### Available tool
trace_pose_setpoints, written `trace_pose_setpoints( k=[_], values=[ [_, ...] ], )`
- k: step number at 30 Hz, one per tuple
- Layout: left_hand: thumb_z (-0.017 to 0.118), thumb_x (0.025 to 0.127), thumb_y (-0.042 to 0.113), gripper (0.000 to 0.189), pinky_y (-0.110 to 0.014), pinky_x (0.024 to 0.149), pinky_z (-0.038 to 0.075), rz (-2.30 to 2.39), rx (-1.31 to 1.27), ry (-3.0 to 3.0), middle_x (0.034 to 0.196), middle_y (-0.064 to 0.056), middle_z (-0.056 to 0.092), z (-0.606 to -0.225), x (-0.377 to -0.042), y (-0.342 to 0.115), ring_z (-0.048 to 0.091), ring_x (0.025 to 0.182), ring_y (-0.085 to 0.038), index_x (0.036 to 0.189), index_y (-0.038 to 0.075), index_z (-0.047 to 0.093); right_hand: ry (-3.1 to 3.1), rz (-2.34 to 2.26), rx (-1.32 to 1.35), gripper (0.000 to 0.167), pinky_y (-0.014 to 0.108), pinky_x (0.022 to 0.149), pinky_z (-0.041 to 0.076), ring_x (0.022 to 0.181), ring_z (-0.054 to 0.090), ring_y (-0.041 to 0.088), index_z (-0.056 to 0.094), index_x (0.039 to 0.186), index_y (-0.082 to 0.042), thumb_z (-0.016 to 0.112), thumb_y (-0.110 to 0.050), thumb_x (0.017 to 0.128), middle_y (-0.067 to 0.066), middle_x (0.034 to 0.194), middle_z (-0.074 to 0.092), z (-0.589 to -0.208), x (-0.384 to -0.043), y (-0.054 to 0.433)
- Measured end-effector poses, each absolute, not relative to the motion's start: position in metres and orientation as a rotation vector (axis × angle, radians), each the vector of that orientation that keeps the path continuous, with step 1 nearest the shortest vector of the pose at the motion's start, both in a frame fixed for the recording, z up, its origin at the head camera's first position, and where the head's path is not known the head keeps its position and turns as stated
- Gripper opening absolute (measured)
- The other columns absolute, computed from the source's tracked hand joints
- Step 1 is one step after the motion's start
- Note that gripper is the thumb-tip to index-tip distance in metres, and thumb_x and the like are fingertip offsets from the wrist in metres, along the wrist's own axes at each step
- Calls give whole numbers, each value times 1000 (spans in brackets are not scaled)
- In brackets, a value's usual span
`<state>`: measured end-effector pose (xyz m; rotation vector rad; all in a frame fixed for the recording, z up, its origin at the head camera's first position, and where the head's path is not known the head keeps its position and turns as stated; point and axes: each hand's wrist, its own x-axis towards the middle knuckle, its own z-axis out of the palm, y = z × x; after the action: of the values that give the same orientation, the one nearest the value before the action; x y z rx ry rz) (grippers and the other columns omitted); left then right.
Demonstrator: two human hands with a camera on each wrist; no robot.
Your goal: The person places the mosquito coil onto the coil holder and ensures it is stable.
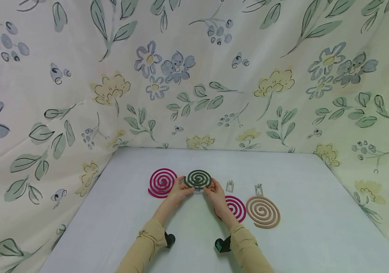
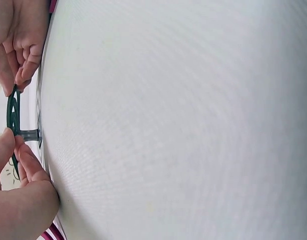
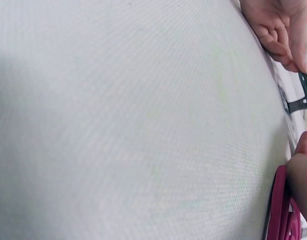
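Observation:
Both hands pinch the rim of a dark green mosquito coil [image 1: 198, 179], held roughly level. My left hand [image 1: 179, 189] grips its left edge and my right hand [image 1: 216, 193] its right edge, thumbs toward the near side. Below the coil a small metal stand [image 2: 29, 135] stands upright on the table, its top right at the coil's underside in the left wrist view. Just left of my left hand lies a pink coil [image 1: 162, 182]. Another pink coil [image 1: 238, 207] is partly hidden under my right forearm.
On the white table [image 1: 112, 227], a tan coil [image 1: 263, 212] lies to the right. Behind the right-hand coils sit two flat metal stands, one left [image 1: 230, 186] and one right [image 1: 259, 189]. A floral cloth [image 1: 214, 113] hangs at the back and sides.

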<state>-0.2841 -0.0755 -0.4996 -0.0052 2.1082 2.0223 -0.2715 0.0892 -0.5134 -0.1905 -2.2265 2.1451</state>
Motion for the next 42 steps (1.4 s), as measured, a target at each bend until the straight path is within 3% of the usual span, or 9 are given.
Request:
trace_pose_setpoints(
  k=[42],
  values=[
    [64, 86, -2, 75, -19, 69, 42, 2079, -1, 2078, 71, 5, 57, -497, -281, -74, 50, 70, -4, 143, -5, 16, -2245, 2127, -198, 61, 12, 64, 39, 80, 43, 8, 32, 142, 7, 61, -4, 89, 5, 94, 47, -513, -268, 90]
  ],
)
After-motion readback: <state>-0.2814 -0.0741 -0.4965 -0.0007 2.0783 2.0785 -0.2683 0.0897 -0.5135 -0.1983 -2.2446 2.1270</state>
